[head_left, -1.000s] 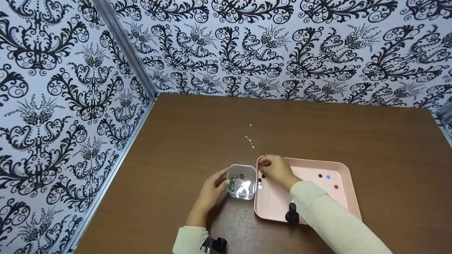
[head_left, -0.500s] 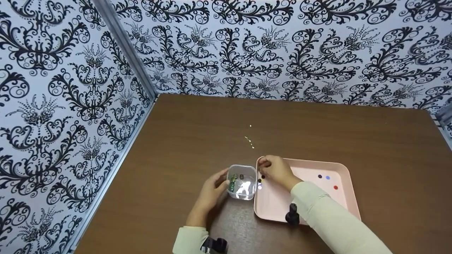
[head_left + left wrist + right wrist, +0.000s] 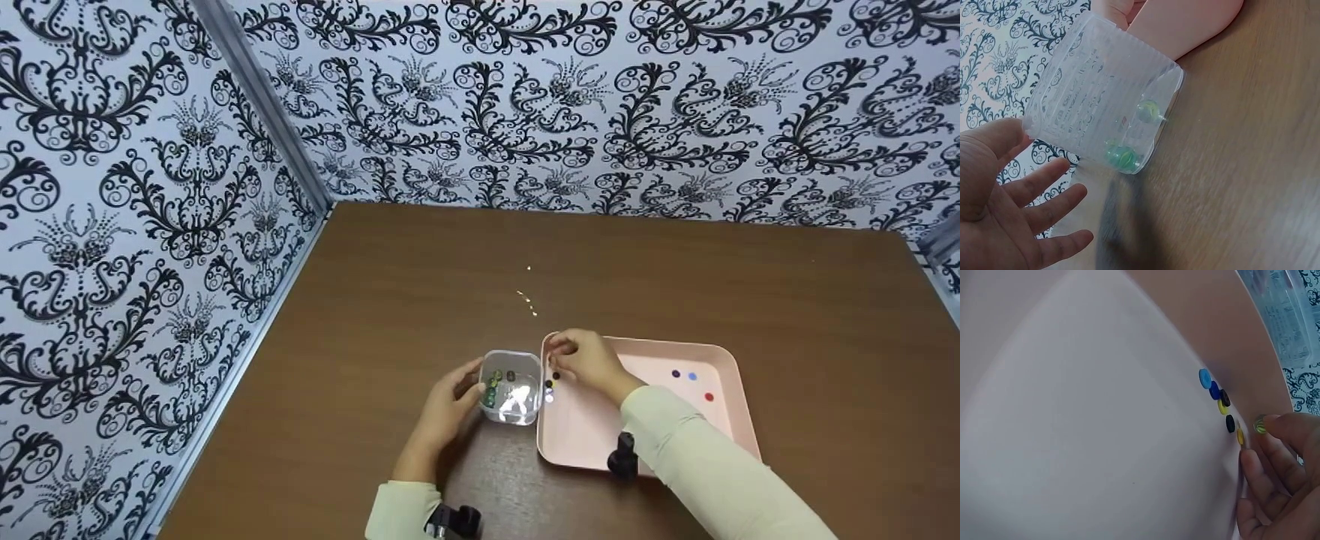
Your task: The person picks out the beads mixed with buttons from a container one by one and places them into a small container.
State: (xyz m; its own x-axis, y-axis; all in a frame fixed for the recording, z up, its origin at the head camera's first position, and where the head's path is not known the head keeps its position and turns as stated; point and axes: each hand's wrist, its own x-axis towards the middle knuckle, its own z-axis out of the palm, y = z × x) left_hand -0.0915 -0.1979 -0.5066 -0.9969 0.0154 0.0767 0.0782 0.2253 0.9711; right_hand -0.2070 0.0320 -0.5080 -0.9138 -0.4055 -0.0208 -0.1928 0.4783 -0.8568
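A clear square plastic container (image 3: 514, 415) stands on the table against the tray's left side. My left hand (image 3: 446, 409) holds it by the rim, thumb and index finger at its edge, the other fingers spread apart in the left wrist view. Several glass marbles, green ones (image 3: 1123, 158) among them, lie inside. At the far left corner of the pink tray (image 3: 581, 446), my right hand (image 3: 589, 360) pinches a clear marble with yellow-green in it (image 3: 1260, 424) between thumb and finger. Just beside those fingers, a yellow button (image 3: 1240, 435) lies along the tray wall.
Along the tray's left wall lie more buttons: light blue (image 3: 1204, 378), dark blue, yellow and black (image 3: 1230, 423). Toward its right side sit a dark button (image 3: 676, 373), a blue one (image 3: 692, 376) and a red one (image 3: 709, 397). Patterned walls edge the brown table (image 3: 420, 277).
The head view has shifted slightly. Both hands stay in nearly the same places, the left at the container and the right at the tray's far left corner.
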